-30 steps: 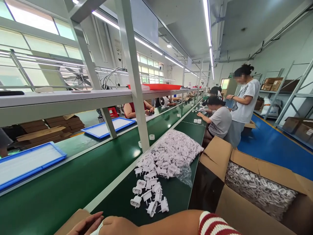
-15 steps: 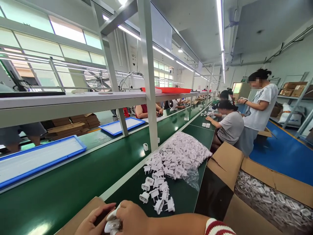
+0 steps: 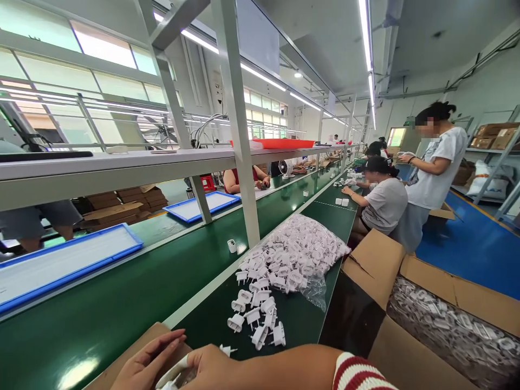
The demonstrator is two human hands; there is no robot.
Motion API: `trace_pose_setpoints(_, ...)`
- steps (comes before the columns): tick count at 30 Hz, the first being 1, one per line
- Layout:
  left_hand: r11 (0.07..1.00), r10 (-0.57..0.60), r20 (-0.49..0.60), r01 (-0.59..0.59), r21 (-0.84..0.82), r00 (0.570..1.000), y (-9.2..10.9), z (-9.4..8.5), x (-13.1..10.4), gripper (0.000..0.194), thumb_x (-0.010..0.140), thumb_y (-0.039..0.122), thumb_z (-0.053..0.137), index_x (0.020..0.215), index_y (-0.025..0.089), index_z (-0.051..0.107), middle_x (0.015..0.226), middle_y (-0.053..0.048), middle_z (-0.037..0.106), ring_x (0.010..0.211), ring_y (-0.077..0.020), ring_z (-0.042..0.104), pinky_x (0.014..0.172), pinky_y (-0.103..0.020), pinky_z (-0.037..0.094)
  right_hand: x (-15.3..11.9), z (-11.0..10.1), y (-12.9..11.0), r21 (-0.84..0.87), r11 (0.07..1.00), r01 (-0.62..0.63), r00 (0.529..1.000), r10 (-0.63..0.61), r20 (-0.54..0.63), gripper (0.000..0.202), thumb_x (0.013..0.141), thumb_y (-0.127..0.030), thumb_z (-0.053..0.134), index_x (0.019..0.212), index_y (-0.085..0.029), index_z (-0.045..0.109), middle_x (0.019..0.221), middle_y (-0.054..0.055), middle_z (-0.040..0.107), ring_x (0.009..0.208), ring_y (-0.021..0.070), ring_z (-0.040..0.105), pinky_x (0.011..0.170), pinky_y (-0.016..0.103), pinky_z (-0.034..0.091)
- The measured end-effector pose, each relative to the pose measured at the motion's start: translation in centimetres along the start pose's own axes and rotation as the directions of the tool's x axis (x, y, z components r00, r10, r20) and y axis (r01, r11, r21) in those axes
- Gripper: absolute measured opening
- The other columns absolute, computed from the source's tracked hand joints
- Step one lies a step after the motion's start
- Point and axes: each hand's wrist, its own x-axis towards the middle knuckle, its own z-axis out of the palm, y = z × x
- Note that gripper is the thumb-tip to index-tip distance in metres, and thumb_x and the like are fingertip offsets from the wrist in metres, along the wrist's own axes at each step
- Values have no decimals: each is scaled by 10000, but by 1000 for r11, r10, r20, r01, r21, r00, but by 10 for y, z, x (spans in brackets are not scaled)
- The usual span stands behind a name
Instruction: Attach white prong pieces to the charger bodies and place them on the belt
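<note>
At the bottom edge, my right hand (image 3: 213, 368) is closed around a white plug adapter (image 3: 169, 383), which is mostly hidden by the fingers and the frame edge. Beside it, my left hand (image 3: 148, 357) has its fingers stretched out near the adapter; its thumb is hidden. Just past my right knuckles, a white plug piece with metal pins (image 3: 228, 350) pokes out; whether I hold it or it lies on the table cannot be made out. Several loose white plug adapters (image 3: 260, 337) lie ahead of my hands, spilling from a clear plastic bag (image 3: 300, 244) full of them.
A brown cardboard piece (image 3: 122, 355) lies under my left hand. Left runs a green conveyor belt (image 3: 162, 276) carrying a white adapter (image 3: 232, 246). An open carton (image 3: 463, 281) of white parts stands right. A shelf post (image 3: 239, 135) rises ahead. Co-workers sit and stand further along.
My hands have shifted lower and slightly left in view, with the left fingers straighter. A pinned white piece now shows beside my right hand. The camera view has shifted slightly.
</note>
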Motion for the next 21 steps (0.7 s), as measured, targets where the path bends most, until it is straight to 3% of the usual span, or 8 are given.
trace_pose_setpoints(2,1000,7,-1,-7,-2,1000,-1,1,-1,585,507,640,867,964,279,810,1110,-48,806,1095,-362,740,812,-324,661,2,-4,-3,6,999,50,997,-50,-57,496,523,-29,721,976,-209,810,725,-45,664,558,86,525,522,196,409)
trace_pose_setpoints(4,997,56,-8,-56,57,998,-2,1,-1,575,565,650,839,988,263,803,1092,-57,806,1059,-350,748,823,-334,649,2,-10,-7,-42,978,202,974,-206,-97,440,575,-84,763,997,-198,809,762,-29,669,610,102,560,576,213,455)
trace_pose_setpoints(7,963,188,8,-185,196,982,-4,3,0,531,698,655,729,1020,238,790,1065,-73,797,1056,-338,735,912,-376,616,0,-18,-16,-174,859,482,840,-510,-184,326,681,-260,819,1003,-205,813,886,11,687,769,146,630,745,269,524)
trace_pose_setpoints(9,895,312,-18,-287,342,950,-5,8,-2,503,771,626,640,1031,222,785,1092,-96,777,1110,-350,701,1029,-448,559,0,-23,-22,-111,823,557,799,-568,-200,365,747,-402,792,1056,-206,801,907,23,701,778,150,640,753,279,537)
trace_pose_setpoints(12,679,485,-108,-296,672,868,-9,22,-5,476,820,480,607,1175,196,747,1424,-163,613,1421,-402,457,1229,-588,315,-1,-26,-30,144,869,474,875,-447,-186,487,747,-503,766,1121,-191,760,788,3,704,596,113,582,548,225,480)
trace_pose_setpoints(14,579,459,-103,-209,788,882,-11,34,-6,538,861,375,588,1340,140,652,1600,-215,410,1532,-418,272,1250,-631,226,-3,-27,-34,246,866,435,899,-402,-174,486,696,-484,806,1081,-191,756,783,2,717,612,117,614,514,206,464)
trace_pose_setpoints(17,579,383,-101,-153,801,918,-16,48,-5,576,859,259,595,1419,125,581,1633,-220,350,1541,-407,259,1263,-599,213,-7,-27,-37,319,844,431,903,-405,-147,503,670,-439,828,1103,-200,738,875,22,748,710,142,681,534,210,488)
trace_pose_setpoints(21,656,379,-180,-127,744,908,-18,50,4,574,780,212,662,1353,204,638,1594,-141,429,1509,-360,330,1260,-517,269,-13,-27,-37,309,852,423,905,-412,-105,534,674,-420,811,1148,-200,699,985,54,754,784,160,701,499,199,443)
